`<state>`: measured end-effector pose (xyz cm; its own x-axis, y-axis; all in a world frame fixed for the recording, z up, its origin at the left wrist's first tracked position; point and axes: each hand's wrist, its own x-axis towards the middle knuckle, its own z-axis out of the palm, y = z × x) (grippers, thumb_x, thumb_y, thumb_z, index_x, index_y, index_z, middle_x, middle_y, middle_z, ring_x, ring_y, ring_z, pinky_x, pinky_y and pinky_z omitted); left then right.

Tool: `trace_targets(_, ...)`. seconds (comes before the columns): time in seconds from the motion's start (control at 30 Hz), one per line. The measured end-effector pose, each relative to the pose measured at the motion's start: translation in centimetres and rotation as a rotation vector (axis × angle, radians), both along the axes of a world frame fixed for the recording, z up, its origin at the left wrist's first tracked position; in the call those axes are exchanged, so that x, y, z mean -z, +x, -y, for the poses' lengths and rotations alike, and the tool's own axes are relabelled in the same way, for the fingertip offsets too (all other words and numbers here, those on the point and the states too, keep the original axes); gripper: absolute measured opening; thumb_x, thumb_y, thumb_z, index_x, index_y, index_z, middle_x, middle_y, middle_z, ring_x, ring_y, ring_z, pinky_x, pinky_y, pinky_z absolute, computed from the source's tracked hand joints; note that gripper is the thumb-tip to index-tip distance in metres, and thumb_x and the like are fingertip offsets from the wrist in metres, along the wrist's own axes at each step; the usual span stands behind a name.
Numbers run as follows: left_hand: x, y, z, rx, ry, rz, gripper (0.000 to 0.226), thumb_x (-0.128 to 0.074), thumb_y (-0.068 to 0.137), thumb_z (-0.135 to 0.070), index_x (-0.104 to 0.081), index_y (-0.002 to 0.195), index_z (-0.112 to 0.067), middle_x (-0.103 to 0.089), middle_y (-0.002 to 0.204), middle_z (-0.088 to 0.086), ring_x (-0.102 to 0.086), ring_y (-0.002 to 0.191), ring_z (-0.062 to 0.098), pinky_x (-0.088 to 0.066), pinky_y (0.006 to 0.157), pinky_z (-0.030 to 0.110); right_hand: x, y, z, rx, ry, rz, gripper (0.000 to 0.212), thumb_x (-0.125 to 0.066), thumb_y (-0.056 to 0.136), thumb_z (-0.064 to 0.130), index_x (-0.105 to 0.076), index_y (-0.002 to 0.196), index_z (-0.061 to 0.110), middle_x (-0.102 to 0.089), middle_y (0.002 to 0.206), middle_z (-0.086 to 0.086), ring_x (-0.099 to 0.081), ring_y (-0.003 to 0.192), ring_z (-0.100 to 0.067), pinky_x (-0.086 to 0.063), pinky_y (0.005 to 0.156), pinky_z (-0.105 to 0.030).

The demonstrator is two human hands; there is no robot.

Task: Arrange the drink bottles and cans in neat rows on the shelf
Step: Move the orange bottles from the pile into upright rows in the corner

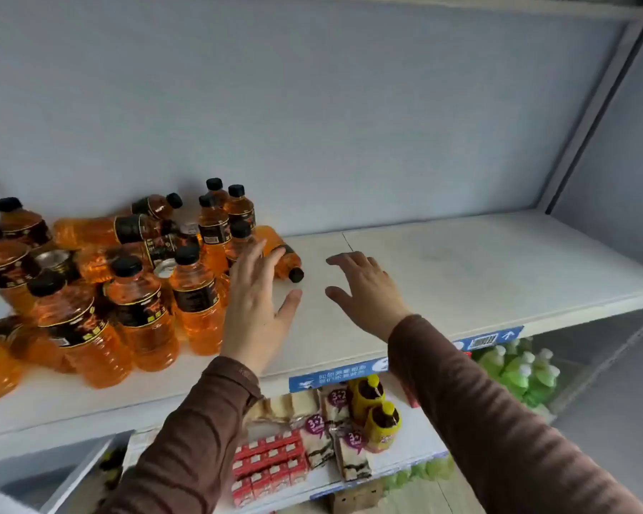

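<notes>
Both hands reach over a white shelf [461,276] where orange drink bottles [138,306] crowd the left end in a jumble, some upright, several toppled. The left hand [255,309] hovers with its fingers spread wide and holds nothing; the right hand [364,291] is likewise splayed and empty, above bare shelf.

The relation that matters is a fallen bottle [281,255] lying on its side just beyond the left hand's fingertips. Its long axis runs from far-left to near-right, with its black cap [296,275] pointing toward the gap between the two hands. The left hand is the nearer and partly overlaps the bottle's body in this view; whether it touches cannot be told. The right hand sits to the right of the cap, apart from it.

Silver tops of cans [52,258] peek out among the bottles, though their bodies are hidden by the pile. Bottles at the far left are cut off by the frame edge. The left hand also screens the bottles right behind it. Labels are too blurred to read. The right half of the shelf, probably the space for the rows, holds no drinks.
</notes>
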<state>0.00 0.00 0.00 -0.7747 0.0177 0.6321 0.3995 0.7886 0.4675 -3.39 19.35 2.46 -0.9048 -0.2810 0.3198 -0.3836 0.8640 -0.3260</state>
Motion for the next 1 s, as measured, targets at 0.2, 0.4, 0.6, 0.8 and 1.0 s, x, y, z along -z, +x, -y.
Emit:
trace_targets(0.2, 1.7, -3.2, -0.7, -0.202, -0.013, -0.112, 0.07, -0.067, 0.091, -0.026, -0.032, 0.152, -0.02, -0.005, 0.167, -0.001, -0.002, 0.154, 0.02, -0.023, 0.12, 0.049, 0.5, -8.1, 0.4, -0.197, 0.014, 0.05, 0.046, -0.055, 0.096, 0.026, -0.045, 0.141, 0.025, -0.048, 0.14, 0.0, -0.045, 0.124, -0.023, -0.041, 0.101, -0.039)
trace_targets(0.4, 2.7, -5.0, -3.0, -0.44, 0.107, -0.099, 0.087, -0.07, 0.091, -0.028, -0.014, 0.158, -0.023, 0.007, 0.167, -0.003, 0.002, 0.154, 0.018, -0.02, 0.119, 0.042, 1.5, -16.1, -0.5, -0.456, 0.132, 0.059, 0.056, -0.053, 0.094, 0.008, -0.039, 0.146, 0.025, -0.045, 0.143, -0.001, -0.043, 0.129, -0.023, -0.042, 0.102, -0.037)
trace_targets(0.6, 4.2, -5.5, -5.0, -0.531, 0.32, -0.024, 0.099, -0.068, 0.089, -0.033, 0.002, 0.158, -0.023, 0.004, 0.167, -0.002, 0.001, 0.153, 0.01, -0.006, 0.121, 0.021, 3.2, -21.6, 0.8, -0.704, 0.388, -0.078, 0.086, -0.054, 0.081, -0.01, -0.025, 0.152, 0.027, -0.035, 0.155, -0.001, -0.037, 0.136, -0.028, -0.044, 0.102, -0.042)
trace_targets(0.8, 4.7, -6.9, -4.7, -0.571, 0.652, 0.074, 0.105, -0.074, 0.085, -0.008, -0.001, 0.158, -0.025, -0.013, 0.165, -0.001, -0.013, 0.152, 0.014, -0.018, 0.123, 0.048, 4.5, -24.9, 3.9, -0.904, 0.638, -0.309, 0.092, -0.064, 0.079, -0.007, -0.022, 0.154, 0.027, -0.022, 0.162, 0.001, -0.024, 0.145, -0.028, -0.041, 0.106, -0.045)
trace_targets(1.0, 5.2, -7.7, -2.6, -0.61, 0.659, 0.135, 0.075, -0.075, 0.086, -0.022, -0.031, 0.147, -0.025, -0.047, 0.146, 0.0, -0.042, 0.137, 0.019, -0.033, 0.115, 0.04, 5.3, -25.9, 6.0, -1.04, 0.645, -0.564, 0.062, -0.074, 0.079, 0.01, -0.049, 0.133, 0.028, -0.053, 0.137, 0.001, -0.048, 0.113, -0.028, -0.049, 0.078, -0.037)
